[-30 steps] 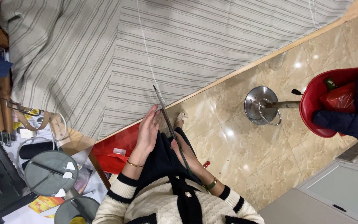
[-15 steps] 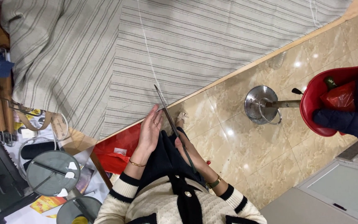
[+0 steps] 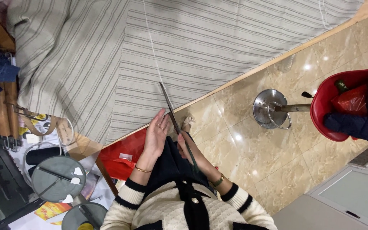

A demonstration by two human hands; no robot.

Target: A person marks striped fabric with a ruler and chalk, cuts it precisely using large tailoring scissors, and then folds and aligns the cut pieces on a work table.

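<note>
A striped grey fabric (image 3: 201, 47) is spread over a wooden-edged table, with a thin white chalk line running down it. My right hand (image 3: 189, 147) grips the handles of long scissors (image 3: 170, 108), whose blades point up onto the fabric's near edge along that line. My left hand (image 3: 157, 135) is flat and open, fingers together, resting at the fabric's edge just left of the blades. A bracelet is on each wrist, and I wear a cream and black cardigan.
A red stool (image 3: 341, 106) holding dark clothing stands at the right, beside a metal stand base (image 3: 271, 108) on the tiled floor. A red bag (image 3: 122, 157) lies under the table edge. Round grey lids (image 3: 58, 179) and clutter sit at the lower left.
The scissors and both hands stay in nearly the same spot at the fabric's edge; my left hand has shifted slightly.
</note>
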